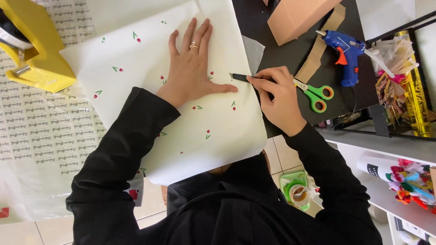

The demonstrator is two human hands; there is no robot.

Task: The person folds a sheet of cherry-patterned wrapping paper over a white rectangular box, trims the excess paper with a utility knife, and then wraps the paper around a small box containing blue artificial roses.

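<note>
Blade tip hiding under right hand (281, 97) fingers gripping black cutter (240, 77), left hand (190, 72) pressing flat, fingers spread, on white cherry-print paper (181, 122), green scissors (315, 94) lying beside.

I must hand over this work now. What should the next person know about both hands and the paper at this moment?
Left hand: flat, fingers spread, pressing the white paper with small red flowers onto the table.
Right hand: grips a dark cutter, its tip at the paper's right edge, near the left thumb.
Nearby: green-handled scissors and a blue glue gun on the black mat, untouched.
Done: paper laid out and held. How much is cut cannot be told.
Left: the cut itself, as far as visible.
</note>
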